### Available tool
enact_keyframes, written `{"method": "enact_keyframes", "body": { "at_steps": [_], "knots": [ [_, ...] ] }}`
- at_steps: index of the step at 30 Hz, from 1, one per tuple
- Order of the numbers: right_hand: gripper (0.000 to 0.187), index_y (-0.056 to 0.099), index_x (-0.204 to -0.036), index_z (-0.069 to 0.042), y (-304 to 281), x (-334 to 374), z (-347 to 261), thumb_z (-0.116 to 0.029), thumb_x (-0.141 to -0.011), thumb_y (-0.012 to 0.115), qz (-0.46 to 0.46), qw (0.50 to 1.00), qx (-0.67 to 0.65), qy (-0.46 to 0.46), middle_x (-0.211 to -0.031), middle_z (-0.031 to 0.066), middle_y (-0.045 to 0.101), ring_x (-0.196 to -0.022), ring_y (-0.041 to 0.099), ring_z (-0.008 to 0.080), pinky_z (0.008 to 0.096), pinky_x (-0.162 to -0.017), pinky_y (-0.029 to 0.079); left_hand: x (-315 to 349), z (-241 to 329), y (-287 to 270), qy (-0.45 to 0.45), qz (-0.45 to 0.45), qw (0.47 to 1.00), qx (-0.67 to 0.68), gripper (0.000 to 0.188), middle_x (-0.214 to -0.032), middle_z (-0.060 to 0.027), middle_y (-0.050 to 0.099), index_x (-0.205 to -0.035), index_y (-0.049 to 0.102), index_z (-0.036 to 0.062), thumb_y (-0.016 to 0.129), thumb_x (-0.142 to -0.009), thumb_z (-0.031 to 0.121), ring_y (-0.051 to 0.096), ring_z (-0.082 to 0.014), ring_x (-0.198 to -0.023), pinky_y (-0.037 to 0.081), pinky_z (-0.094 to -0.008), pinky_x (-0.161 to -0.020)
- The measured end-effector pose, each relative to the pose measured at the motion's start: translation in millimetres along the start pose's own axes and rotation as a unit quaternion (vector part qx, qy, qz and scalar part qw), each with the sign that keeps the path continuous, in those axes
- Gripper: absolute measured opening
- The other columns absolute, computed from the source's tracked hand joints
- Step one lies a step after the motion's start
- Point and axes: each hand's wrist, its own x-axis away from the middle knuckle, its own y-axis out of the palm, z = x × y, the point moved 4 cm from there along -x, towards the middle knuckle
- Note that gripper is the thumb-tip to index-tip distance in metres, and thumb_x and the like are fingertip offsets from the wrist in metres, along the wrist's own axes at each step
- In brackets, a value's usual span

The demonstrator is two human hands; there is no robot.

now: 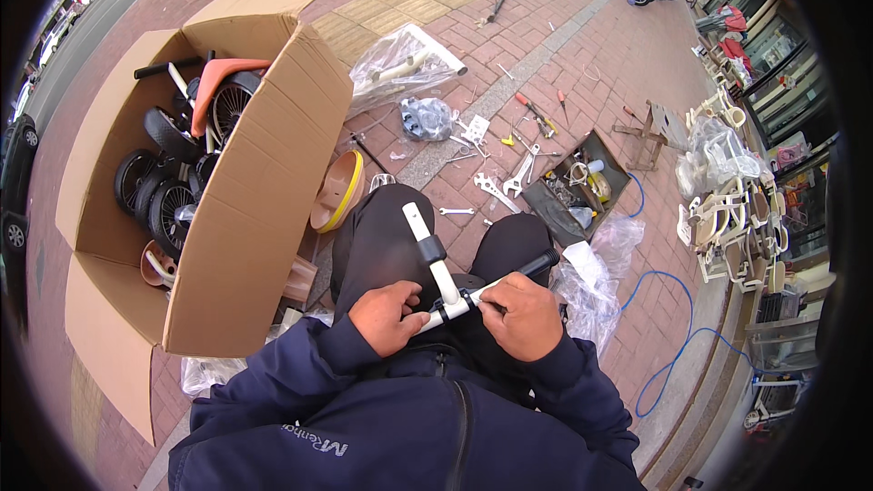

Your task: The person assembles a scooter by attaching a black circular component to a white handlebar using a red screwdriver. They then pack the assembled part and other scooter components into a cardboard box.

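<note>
Above our lap (371,241), our right hand (523,316) pinches a white handlebar (445,284) between its fingers; our left hand (388,316) curls fingers at its other end, whether pinching we cannot tell.

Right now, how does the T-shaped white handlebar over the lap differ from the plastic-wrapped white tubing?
Covering: the T-shaped white handlebar is bare; the plastic-wrapped white tubing is under clear film.
Place: the handlebar is gripped by the right hand, with the left hand at its other end; the tubing lies untouched on the paving beside the cardboard box.
Shared: both are white tubes.
</note>
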Motion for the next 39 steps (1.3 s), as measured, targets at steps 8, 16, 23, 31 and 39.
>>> {"method": "enact_keyframes", "body": {
  "at_steps": [8,16,23,31,39],
  "knots": [
    [0.005,0.072,-0.086,-0.006,32,-2,1,-0.007,-0.081,0.074,-0.065,0.997,-0.017,-0.047,-0.079,0.0095,0.064,-0.072,0.066,0.0300,0.0386,-0.064,0.053,-19,-3,10,0.014,-0.044,0.999,-0.010,0.043,-0.098,-0.0225,0.073,-0.110,0.066,-0.0060,0.081,-0.084,0.024,0.072,-0.0381,-0.091,0.056,-0.0434,-0.082],
    [0.010,0.068,-0.081,-0.009,55,-2,4,-0.017,-0.088,0.068,-0.116,0.991,0.048,-0.056,-0.080,0.0087,0.060,-0.072,0.065,0.0318,0.0439,-0.063,0.054,-21,-10,17,0.035,-0.043,0.997,-0.060,0.049,-0.117,-0.0255,0.068,-0.120,0.066,-0.0042,0.079,-0.084,0.028,0.065,-0.0401,-0.111,0.051,-0.0443,-0.096],
    [0.014,0.066,-0.077,-0.009,56,-3,-1,-0.019,-0.088,0.067,-0.117,0.988,0.081,-0.064,-0.078,0.0096,0.061,-0.070,0.066,0.0318,0.0448,-0.061,0.055,-35,-19,24,0.026,-0.105,0.993,-0.038,0.068,-0.120,-0.0301,0.067,-0.135,0.057,-0.0055,0.076,-0.085,0.035,0.066,-0.0438,-0.111,0.052,-0.0449,-0.096],
    [0.014,0.065,-0.077,-0.010,57,3,-1,-0.018,-0.088,0.067,-0.065,0.994,0.077,-0.050,-0.077,0.0085,0.061,-0.066,0.066,0.0331,0.0455,-0.059,0.055,-41,-28,34,0.067,-0.069,0.995,0.003,0.074,-0.115,-0.0316,0.069,-0.136,0.053,-0.0124,0.078,-0.083,0.033,0.070,-0.0402,-0.105,0.054,-0.0411,-0.092],
    [0.011,0.069,-0.081,-0.011,49,3,-1,-0.019,-0.089,0.068,-0.048,0.996,0.064,-0.044,-0.077,0.0086,0.062,-0.067,0.066,0.0326,0.0446,-0.059,0.054,-49,-41,41,-0.072,-0.178,0.972,0.136,0.075,-0.101,-0.0206,0.074,-0.135,0.051,-0.0186,0.082,-0.080,0.022,0.074,-0.0200,-0.087,0.056,-0.0308,-0.074]
  ]
}}
